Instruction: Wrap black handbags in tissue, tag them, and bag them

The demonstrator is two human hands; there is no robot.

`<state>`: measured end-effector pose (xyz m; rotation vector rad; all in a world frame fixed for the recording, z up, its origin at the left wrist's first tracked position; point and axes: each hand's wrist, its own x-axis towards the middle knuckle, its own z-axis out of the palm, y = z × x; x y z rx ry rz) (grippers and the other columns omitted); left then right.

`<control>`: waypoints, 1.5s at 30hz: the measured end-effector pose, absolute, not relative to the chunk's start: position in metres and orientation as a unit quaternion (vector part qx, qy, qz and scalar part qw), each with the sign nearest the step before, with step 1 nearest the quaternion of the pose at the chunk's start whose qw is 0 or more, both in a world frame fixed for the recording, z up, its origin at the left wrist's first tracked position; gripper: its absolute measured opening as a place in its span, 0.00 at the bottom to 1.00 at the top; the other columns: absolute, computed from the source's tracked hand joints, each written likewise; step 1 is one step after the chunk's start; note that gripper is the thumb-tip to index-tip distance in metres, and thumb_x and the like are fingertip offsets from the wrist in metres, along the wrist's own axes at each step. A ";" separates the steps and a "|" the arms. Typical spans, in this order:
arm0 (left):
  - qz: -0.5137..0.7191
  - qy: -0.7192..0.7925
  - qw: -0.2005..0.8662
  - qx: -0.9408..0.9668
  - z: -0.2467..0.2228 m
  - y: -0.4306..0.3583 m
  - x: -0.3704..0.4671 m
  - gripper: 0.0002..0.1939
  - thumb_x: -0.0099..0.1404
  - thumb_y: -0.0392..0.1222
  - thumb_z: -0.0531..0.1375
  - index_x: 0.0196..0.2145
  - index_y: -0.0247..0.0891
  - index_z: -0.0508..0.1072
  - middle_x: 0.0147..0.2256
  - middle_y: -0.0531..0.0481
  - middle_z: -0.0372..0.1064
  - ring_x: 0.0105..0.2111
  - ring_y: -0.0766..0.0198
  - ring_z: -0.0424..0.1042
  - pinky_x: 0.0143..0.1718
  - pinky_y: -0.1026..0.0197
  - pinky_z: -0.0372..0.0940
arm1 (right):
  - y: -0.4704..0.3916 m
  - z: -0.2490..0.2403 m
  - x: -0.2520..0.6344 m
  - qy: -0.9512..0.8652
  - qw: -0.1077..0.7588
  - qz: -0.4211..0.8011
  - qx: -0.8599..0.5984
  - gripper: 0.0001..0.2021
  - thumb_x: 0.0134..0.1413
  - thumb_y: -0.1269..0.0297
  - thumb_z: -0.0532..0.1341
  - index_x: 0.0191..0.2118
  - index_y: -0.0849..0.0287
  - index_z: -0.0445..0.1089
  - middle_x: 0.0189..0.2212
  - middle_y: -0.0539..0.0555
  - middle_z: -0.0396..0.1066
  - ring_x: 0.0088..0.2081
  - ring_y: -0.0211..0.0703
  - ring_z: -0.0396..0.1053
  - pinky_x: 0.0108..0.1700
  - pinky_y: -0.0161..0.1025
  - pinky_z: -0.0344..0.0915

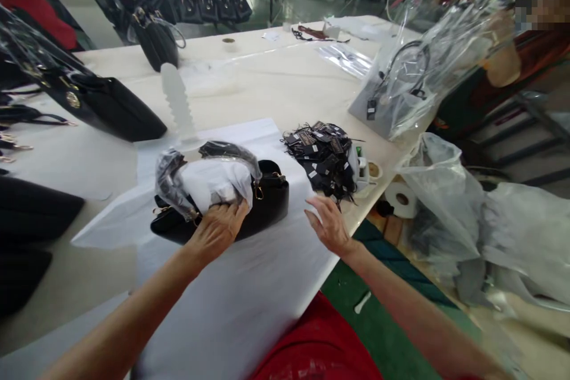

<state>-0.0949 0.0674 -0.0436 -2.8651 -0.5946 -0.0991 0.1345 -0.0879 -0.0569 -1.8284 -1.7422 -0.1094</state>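
A black handbag (271,205) lies on white paper sheets on the table, its handles wrapped in clear plastic. White paper stuffing (209,181) bulges from its top between the wrapped handles. My left hand (222,224) is at the front of the stuffing, its fingers bent over and gripping it; the fingertips are partly hidden. To the right of the bag, my right hand (327,222) hovers over the paper with fingers apart and nothing in them. Just beyond that hand sits a heap of black hang tags (323,157) with strings.
Other black handbags (113,104) stand at the left. A clear notched plastic strip (176,98) lies behind the wrapped bag. Plastic-covered goods (378,101) stand at the far right edge, near another person's arm (503,50). Clear plastic bags (445,202) and a white roll (401,200) sit beside the table.
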 end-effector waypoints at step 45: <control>-0.004 -0.304 0.217 -0.928 -0.047 0.149 -0.063 0.17 0.67 0.32 0.45 0.35 0.35 0.74 0.23 0.47 0.68 0.24 0.56 0.69 0.25 0.58 0.54 | -0.090 -0.158 0.229 -0.590 0.347 0.102 -0.722 0.14 0.59 0.67 0.50 0.47 0.60 0.67 0.44 0.60 0.69 0.48 0.46 0.66 0.52 0.47 0.64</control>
